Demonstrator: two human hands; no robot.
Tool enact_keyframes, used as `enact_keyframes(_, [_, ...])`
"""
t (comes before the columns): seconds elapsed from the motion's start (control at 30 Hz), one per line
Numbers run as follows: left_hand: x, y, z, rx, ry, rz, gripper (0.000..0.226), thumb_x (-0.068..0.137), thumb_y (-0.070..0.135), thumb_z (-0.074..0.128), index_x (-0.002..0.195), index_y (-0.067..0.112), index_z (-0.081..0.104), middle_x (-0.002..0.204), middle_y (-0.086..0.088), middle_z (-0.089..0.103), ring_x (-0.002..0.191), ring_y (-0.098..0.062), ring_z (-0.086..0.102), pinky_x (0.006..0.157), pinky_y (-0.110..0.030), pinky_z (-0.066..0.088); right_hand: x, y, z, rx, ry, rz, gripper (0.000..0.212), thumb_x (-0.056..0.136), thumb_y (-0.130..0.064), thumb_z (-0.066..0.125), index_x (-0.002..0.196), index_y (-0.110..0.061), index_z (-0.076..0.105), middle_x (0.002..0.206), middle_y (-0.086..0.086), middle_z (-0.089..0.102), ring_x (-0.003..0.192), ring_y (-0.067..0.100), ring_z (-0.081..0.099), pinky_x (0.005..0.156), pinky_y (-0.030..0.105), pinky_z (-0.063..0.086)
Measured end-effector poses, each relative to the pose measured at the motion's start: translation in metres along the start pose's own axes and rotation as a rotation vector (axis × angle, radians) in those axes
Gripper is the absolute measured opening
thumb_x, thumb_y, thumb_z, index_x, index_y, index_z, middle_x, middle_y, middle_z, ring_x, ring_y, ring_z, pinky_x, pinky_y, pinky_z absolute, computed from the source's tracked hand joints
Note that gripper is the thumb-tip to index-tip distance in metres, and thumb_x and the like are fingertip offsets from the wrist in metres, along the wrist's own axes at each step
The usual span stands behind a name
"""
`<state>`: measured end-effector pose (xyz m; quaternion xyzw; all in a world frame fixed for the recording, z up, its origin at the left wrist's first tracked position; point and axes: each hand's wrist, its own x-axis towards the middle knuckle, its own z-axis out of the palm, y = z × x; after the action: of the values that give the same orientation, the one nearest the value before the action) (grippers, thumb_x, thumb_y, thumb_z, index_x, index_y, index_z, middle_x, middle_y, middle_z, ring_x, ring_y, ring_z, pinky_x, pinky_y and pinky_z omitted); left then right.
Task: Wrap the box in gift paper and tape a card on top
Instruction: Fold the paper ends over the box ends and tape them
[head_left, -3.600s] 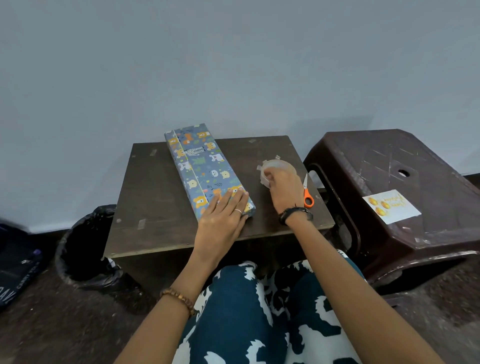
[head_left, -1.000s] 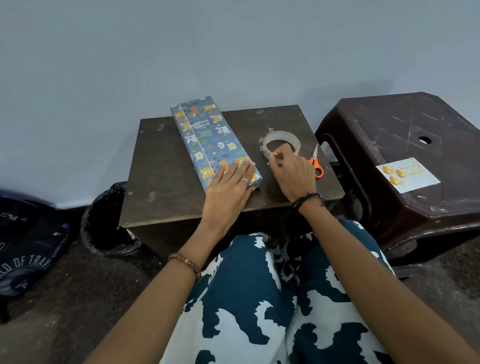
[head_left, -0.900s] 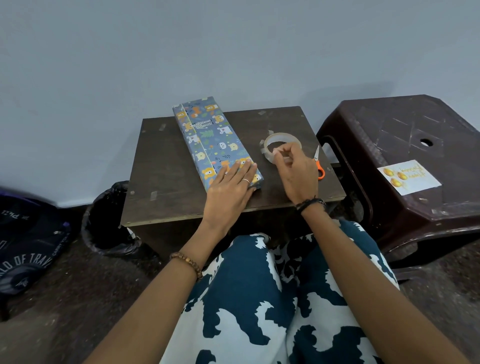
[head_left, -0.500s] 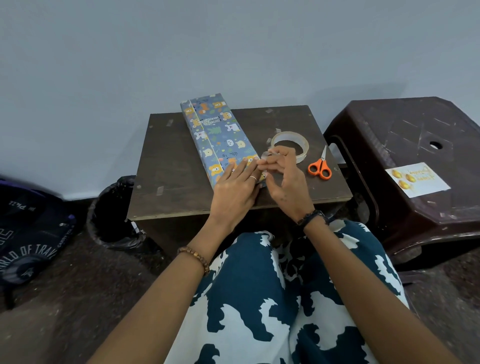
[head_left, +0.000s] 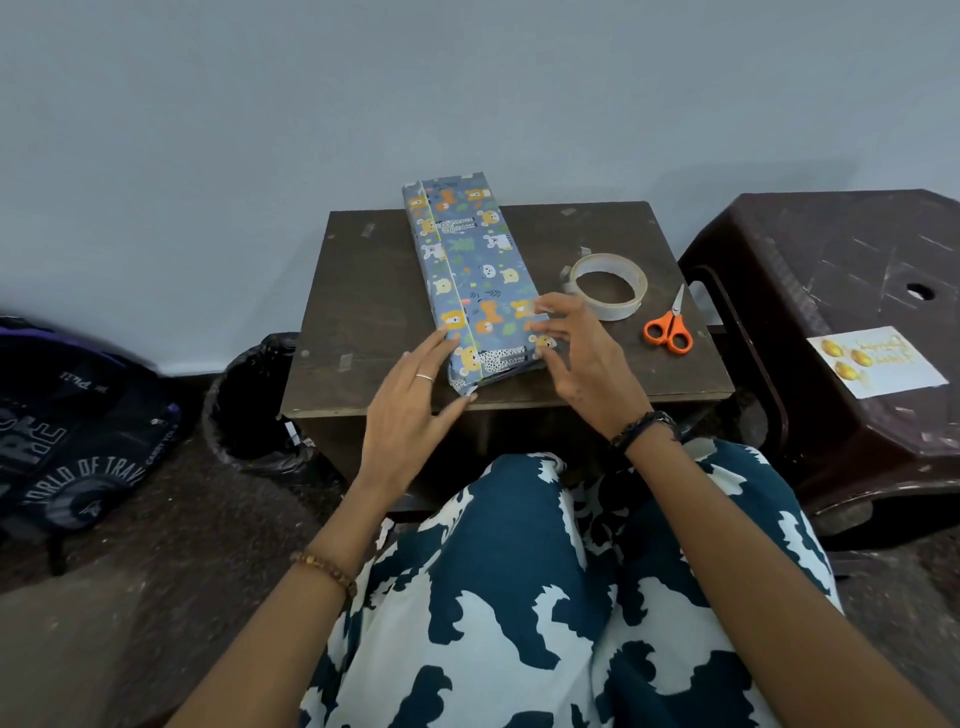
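At the near end of the box, both hands sit one on each side, with the wrapped end between them. The right hand has its fingers spread and a bit bent, tips touching the paper on the top and right edge; it may be pressing down a small bit of tape, but that is too hard to see. The left hand is flat with straight fingers, resting against the left side of the box, holding nothing. Just past the right hand lies the tape roll, and beside that the scissors. Further right, well away from both hands, the card waits on the brown stool. The box lies long-ways on the small table. I think the end flap by the left thumb could pop open if the hands let go too soon, because it looks loose there. One box, one tape roll, one pair of scissors, one card, two hands
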<state>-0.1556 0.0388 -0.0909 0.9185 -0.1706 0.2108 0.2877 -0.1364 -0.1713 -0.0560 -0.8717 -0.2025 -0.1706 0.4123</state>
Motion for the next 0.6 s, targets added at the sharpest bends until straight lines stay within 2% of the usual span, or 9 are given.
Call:
enact_keyframes(0.07, [0.001, 0.000, -0.001, -0.109, 0.019, -0.052, 0.054, 0.082, 0.023, 0.071, 0.131, 0.018, 0.049, 0.142, 0.007, 0.045, 0.126, -0.002, 0.043, 0.097, -0.013, 0.037, 0.002, 0.001, 0.001, -0.033, 0.005, -0.029, 0.045, 0.084, 0.009, 0.057, 0.120, -0.016, 0.045, 0.114, 0.002, 0.055, 0.104, -0.004, 0.054, 0.087, 0.018, 0.049])
enact_keyframes(0.1, [0.002, 0.000, -0.001, -0.143, 0.039, -0.052, 0.052, 0.081, 0.020, 0.072, 0.129, 0.016, 0.052, 0.140, 0.006, 0.047, 0.125, -0.001, 0.045, 0.097, -0.010, 0.036, 0.002, 0.001, 0.001, -0.052, 0.005, -0.040, 0.041, 0.084, 0.009, 0.057, 0.118, -0.012, 0.049, 0.114, 0.004, 0.055, 0.104, -0.006, 0.052, 0.087, 0.015, 0.047])
enact_keyframes(0.2, [0.002, -0.007, 0.003, -0.198, 0.084, 0.002, 0.045, 0.081, 0.017, 0.071, 0.123, 0.008, 0.058, 0.134, -0.003, 0.054, 0.123, -0.007, 0.050, 0.102, -0.014, 0.037, 0.003, 0.002, 0.000, -0.106, -0.010, -0.063, 0.033, 0.084, 0.008, 0.059, 0.113, -0.007, 0.053, 0.113, 0.005, 0.056, 0.103, -0.007, 0.050, 0.089, 0.014, 0.046])
enact_keyframes(0.3, [0.004, -0.013, 0.003, -0.165, 0.116, 0.083, 0.040, 0.084, 0.026, 0.064, 0.119, 0.005, 0.061, 0.129, -0.008, 0.058, 0.118, -0.010, 0.055, 0.098, -0.021, 0.044, 0.003, 0.000, -0.001, -0.110, -0.019, -0.049, 0.032, 0.085, 0.006, 0.058, 0.113, -0.009, 0.052, 0.114, 0.003, 0.057, 0.103, -0.003, 0.053, 0.089, 0.023, 0.049])
enact_keyframes(0.37, [0.006, -0.016, 0.002, -0.117, 0.126, 0.131, 0.039, 0.086, 0.029, 0.060, 0.118, 0.007, 0.062, 0.127, -0.006, 0.059, 0.114, -0.008, 0.056, 0.088, -0.025, 0.051, 0.001, -0.008, 0.000, -0.125, -0.018, -0.056, 0.036, 0.087, 0.001, 0.059, 0.116, -0.018, 0.047, 0.111, -0.001, 0.063, 0.097, 0.003, 0.058, 0.084, 0.024, 0.049])
enact_keyframes(0.47, [0.007, -0.020, 0.000, -0.001, 0.100, 0.201, 0.040, 0.088, 0.033, 0.056, 0.121, 0.012, 0.056, 0.130, -0.003, 0.056, 0.104, -0.011, 0.061, 0.065, -0.029, 0.057, -0.004, -0.018, 0.010, -0.255, -0.044, -0.226, 0.041, 0.083, -0.006, 0.065, 0.113, -0.023, 0.042, 0.099, 0.001, 0.070, 0.086, 0.012, 0.062, 0.078, 0.022, 0.042])
enact_keyframes(0.53, [0.007, -0.022, -0.001, 0.103, 0.082, 0.289, 0.036, 0.090, 0.033, 0.053, 0.122, 0.017, 0.049, 0.133, -0.002, 0.052, 0.085, -0.016, 0.067, 0.050, -0.027, 0.054, -0.004, -0.019, 0.018, -0.305, -0.090, -0.288, 0.036, 0.084, -0.013, 0.060, 0.115, -0.022, 0.041, 0.098, 0.006, 0.070, 0.086, 0.022, 0.065, 0.083, 0.026, 0.040])
enact_keyframes(0.6, [0.006, -0.023, -0.002, 0.220, 0.114, 0.391, 0.025, 0.092, 0.030, 0.053, 0.116, 0.022, 0.049, 0.130, -0.002, 0.054, 0.068, -0.018, 0.065, 0.048, -0.025, 0.047, -0.001, -0.016, 0.021, -0.323, -0.108, -0.292, 0.033, 0.085, -0.020, 0.052, 0.116, -0.021, 0.040, 0.101, 0.009, 0.069, 0.087, 0.028, 0.065, 0.087, 0.028, 0.040])
